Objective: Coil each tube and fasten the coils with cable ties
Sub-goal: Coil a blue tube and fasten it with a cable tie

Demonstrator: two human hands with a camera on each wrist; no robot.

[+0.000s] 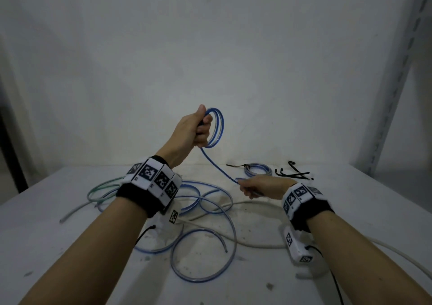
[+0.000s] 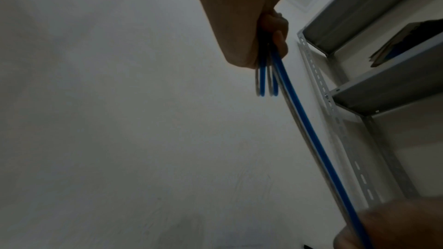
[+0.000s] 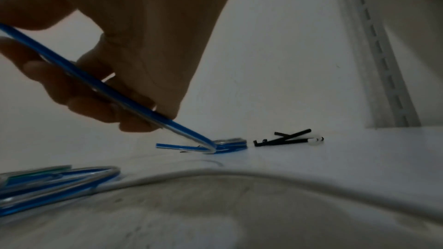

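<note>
Left hand [image 1: 191,129] is raised above the desk [image 1: 350,246], grip curled round a small coil of blue tube [image 1: 216,127], a few loops stacked. The tail runs down and right to the right hand [image 1: 259,188], whose grip pinches the tube near its free end, low over the desk.

Risks as I read them:
- The tube looks springy. If the left grip loosens while feeding the last loop, the coil probably pops open and the loops go uneven.
- The free end [image 3: 167,146] pokes past the right fingers [image 3: 100,109], just beside the already tied coil [image 1: 258,169]. Swinging it up could snag that coil or drag it.
- The black cable ties [image 1: 292,175] lie far right, apart from both hands. Fetching one means one hand alone holds the coil; that is where it likely slips.
- Loose tubes [image 1: 205,241] sprawl on the near desk under the forearms, blue ones, a green one [image 1: 102,188] at left, a white one [image 1: 257,244]. A wrist could hook one and pull the tangle.
- Pulling the tail too tight may kink it at the left grip.
</note>
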